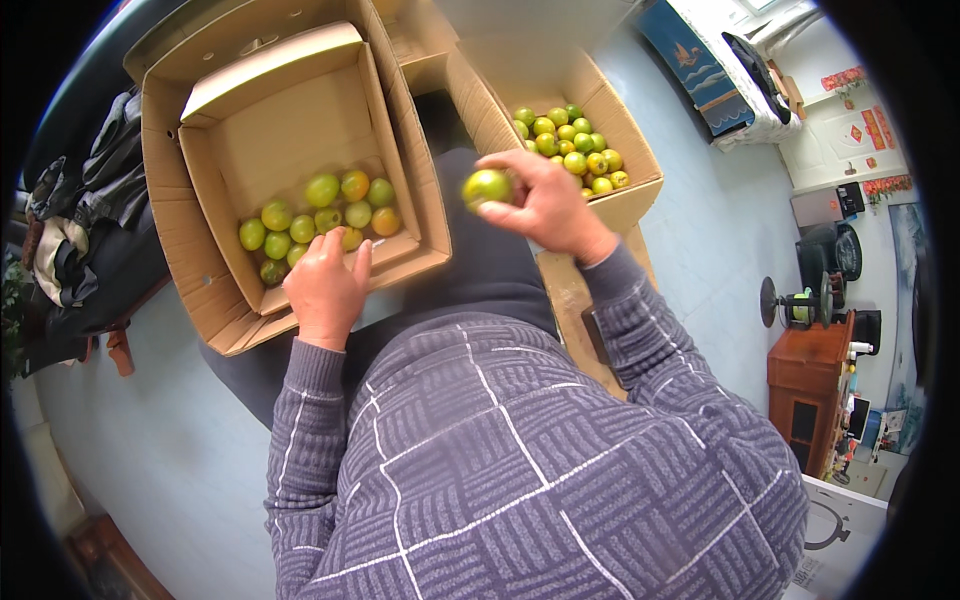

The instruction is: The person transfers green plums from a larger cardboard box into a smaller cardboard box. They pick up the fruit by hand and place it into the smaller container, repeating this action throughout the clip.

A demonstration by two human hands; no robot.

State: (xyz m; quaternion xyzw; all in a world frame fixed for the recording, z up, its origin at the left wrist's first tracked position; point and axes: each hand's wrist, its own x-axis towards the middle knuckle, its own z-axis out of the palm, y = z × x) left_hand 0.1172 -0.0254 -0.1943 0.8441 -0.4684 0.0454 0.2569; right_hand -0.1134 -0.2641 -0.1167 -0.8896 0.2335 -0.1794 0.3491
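My right hand (551, 202) grips a green tomato (487, 189) above my lap, between two cardboard boxes. The nearer edge of the left box (431, 172) is crossed by my left hand (324, 281), its fingers down among the tomatoes. A yellowish tomato (351, 238) shows between its thumb and fingers; whether it is held or only touched is not clear. Several green tomatoes (322, 190) and a few orange-tinged ones (355, 185) gather at the near end of a shallower inner carton (285, 142). The right box (630, 161) holds a heap of small green tomatoes (566, 133).
Dark clothes (112, 195) lie on a seat at the left. A wooden board (574, 315) is beside my right leg. Beyond the pale floor (712, 232), a small fan (799, 304) and a brown wooden cabinet (806, 367) stand at the right. A blue-sided piece of furniture (694, 67) is further back.
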